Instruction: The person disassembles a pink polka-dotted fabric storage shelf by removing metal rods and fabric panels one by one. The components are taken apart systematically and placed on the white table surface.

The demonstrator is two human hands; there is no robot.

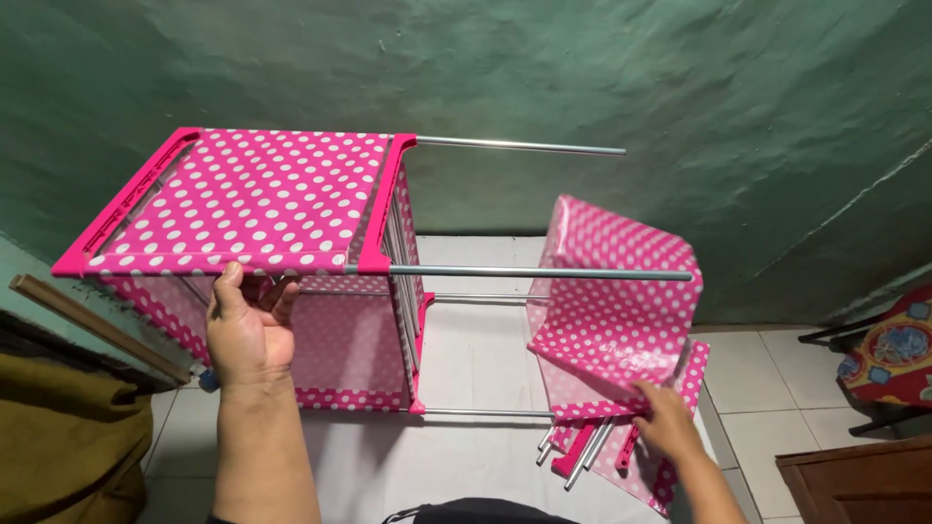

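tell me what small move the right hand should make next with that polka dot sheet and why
Probably lift the loose pink polka dot sheet toward the bare metal rods. The right hand rests on its lower edge, and it hangs draped over one rod, not fitted. The left hand grips the front edge of the covered shelf frame, steadying it. Spare rods and pink connectors lie on the floor.

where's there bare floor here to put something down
Bare white floor tile lies between the pink polka-dot shelf frame and the loose polka-dot sheet, and more right of the sheet. Crowded: loose rods under the right hand. The left hand grips the frame.
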